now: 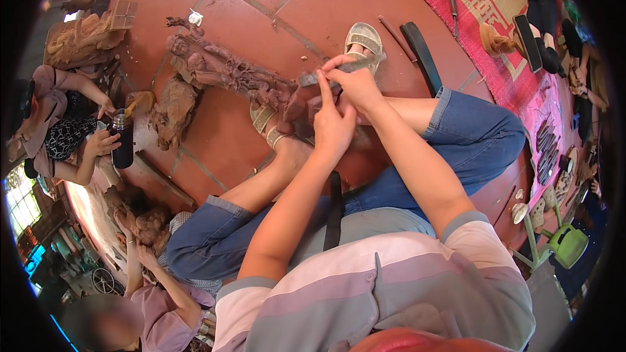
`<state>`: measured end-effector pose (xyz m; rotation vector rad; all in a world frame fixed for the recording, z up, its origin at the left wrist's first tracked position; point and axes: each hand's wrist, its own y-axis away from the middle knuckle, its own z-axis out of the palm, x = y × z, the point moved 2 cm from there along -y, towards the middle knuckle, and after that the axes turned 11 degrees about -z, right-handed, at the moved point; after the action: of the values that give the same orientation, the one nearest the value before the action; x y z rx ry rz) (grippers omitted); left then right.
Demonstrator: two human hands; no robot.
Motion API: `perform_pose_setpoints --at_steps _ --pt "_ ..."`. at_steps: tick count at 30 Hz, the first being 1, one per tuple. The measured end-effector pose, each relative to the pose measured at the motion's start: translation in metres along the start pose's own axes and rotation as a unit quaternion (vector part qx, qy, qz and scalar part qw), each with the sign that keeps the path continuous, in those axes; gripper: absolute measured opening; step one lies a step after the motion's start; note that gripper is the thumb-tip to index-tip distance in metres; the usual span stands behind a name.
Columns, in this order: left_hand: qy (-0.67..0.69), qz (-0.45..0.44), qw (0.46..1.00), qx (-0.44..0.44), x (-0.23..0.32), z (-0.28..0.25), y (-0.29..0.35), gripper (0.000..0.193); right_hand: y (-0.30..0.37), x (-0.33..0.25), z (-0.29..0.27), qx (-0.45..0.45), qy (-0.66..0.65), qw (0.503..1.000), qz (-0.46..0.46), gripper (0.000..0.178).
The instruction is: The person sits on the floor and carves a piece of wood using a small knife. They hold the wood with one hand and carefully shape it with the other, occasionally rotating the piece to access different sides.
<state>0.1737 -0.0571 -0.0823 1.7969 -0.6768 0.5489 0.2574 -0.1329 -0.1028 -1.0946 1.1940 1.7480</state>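
Note:
A reddish-brown carved wooden figure (222,72) lies aslant on the floor, its near end between my feet and by my hands. Above that end I hold a thin grey strip (362,64), whose material I cannot make out. My right hand (357,88) is closed on the strip, with the index finger bent over it. Next to it, my left hand (334,129) reaches up with a straight index finger whose tip lies on the strip's left part. The left hand's other fingers are partly hidden.
A rough wood piece (175,111) lies left of the figure. Right of my sandal (364,39) are a thin rod (398,38) and a dark curved strip (422,58). A red mat (479,45) holds a chisel-like tool (452,10). At left, a person holds a dark bottle (122,143).

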Motion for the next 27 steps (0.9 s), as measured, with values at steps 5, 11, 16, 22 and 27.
perform_pose_setpoints --at_steps 5,11,16,22,27 --pt "-0.065 -0.001 0.994 -0.092 0.014 0.004 -0.007 0.089 -0.012 0.009 -0.028 0.057 -0.006 0.998 0.021 0.007" --pt "-0.022 0.021 1.0 0.005 0.002 0.009 -0.005 0.092 -0.013 -0.001 -0.007 0.034 0.078 0.994 -0.063 0.007" --pt "-0.058 0.046 0.997 -0.036 0.007 0.009 -0.005 0.09 -0.019 0.012 -0.027 0.018 0.022 0.999 -0.035 0.008" --pt "-0.04 0.009 0.999 -0.025 0.002 0.006 -0.005 0.091 -0.012 0.015 -0.005 0.044 -0.135 0.986 0.091 0.009" --pt "-0.062 -0.015 0.994 -0.089 0.025 -0.012 -0.002 0.09 -0.027 0.006 -0.019 0.02 -0.064 0.99 0.122 0.012"
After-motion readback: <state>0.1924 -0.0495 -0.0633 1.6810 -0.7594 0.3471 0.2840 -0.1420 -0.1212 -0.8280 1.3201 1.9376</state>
